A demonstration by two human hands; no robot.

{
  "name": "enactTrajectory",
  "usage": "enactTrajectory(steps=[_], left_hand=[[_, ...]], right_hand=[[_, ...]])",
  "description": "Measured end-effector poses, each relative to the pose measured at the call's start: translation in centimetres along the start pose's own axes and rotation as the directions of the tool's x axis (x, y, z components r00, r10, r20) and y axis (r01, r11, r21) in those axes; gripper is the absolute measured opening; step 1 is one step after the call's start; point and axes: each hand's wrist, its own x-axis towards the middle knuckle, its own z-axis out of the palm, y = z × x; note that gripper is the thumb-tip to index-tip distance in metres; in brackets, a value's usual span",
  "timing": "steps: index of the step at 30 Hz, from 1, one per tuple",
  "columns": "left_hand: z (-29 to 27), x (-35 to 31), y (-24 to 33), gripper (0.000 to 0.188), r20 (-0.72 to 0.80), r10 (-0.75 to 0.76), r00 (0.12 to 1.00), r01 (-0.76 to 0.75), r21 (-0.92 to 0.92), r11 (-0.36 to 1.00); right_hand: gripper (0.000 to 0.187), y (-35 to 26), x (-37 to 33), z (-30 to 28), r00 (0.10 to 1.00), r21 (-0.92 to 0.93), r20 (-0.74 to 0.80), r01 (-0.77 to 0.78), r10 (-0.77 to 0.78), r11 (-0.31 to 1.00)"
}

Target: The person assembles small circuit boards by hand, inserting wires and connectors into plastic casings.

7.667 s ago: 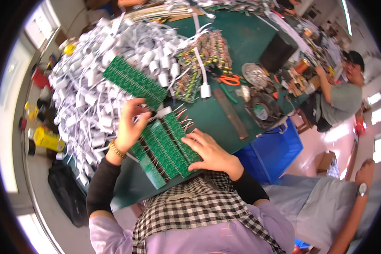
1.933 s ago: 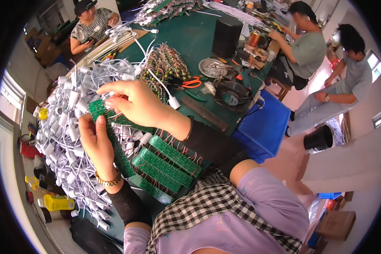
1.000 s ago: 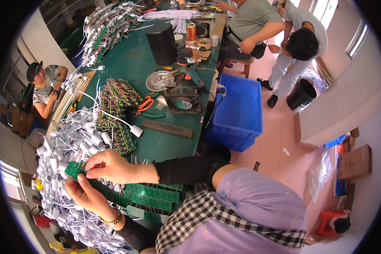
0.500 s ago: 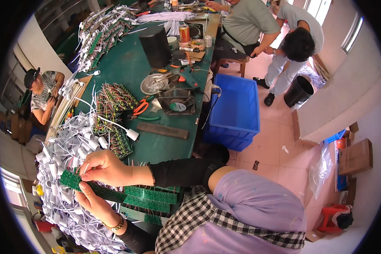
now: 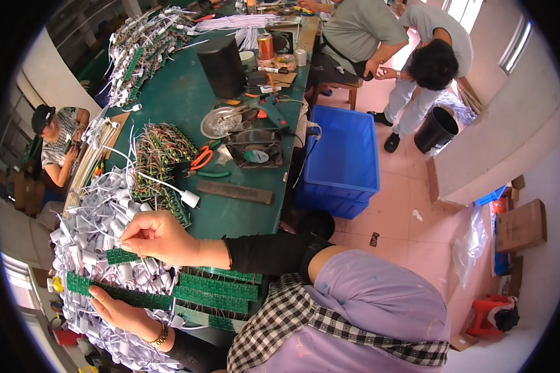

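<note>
Left hand (image 5: 119, 313) has drawn away gripping a strip (image 5: 129, 296), clear of the board (image 5: 121, 256) by the right hand (image 5: 162, 239), its grip unclear.

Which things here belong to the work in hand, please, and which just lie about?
Seemingly in use:
long green circuit-board strip, in the left hand
short green circuit-board strip, by the right hand

Seemingly lying about:
flat brown bar
blue rectangular plastic bin
square black fan
</note>
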Motion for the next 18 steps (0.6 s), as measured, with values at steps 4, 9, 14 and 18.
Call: enactTrajectory(steps=[4, 9, 14, 18], left_hand=[[-0.1, -0.7, 0.9, 0.053, -0.018, -0.039, 0.999, 0.038, -0.087, 0.995], [0.6, -1.8, -0.4, 0.033, 0.227, 0.05, 0.973, -0.029, -0.095, 0.995], [1.4, -2.5, -0.3, 0.032, 0.172, 0.024, 0.985, -0.003, -0.123, 0.992], [1.6, -3.1, -0.2, 0.035, 0.192, 0.044, 0.98, -0.039, -0.032, 0.999]], right_hand=[[0.063, -0.1, -0.5, 0.3, 0.966, -0.264, 0.247, -0.014, 0.081, 0.964], [0.072, 1.2, -1.4, 1.5, 0.946, -0.436, 0.312, 0.066, 0.082, 0.898], [0.033, 1.4, -1.4, 1.6, 0.951, -0.177, 0.183, -0.219, 0.251, 0.96], [0.019, 2.0, -1.8, 1.4, 0.994, -0.276, 0.094, -0.021, 0.049, 0.961]])
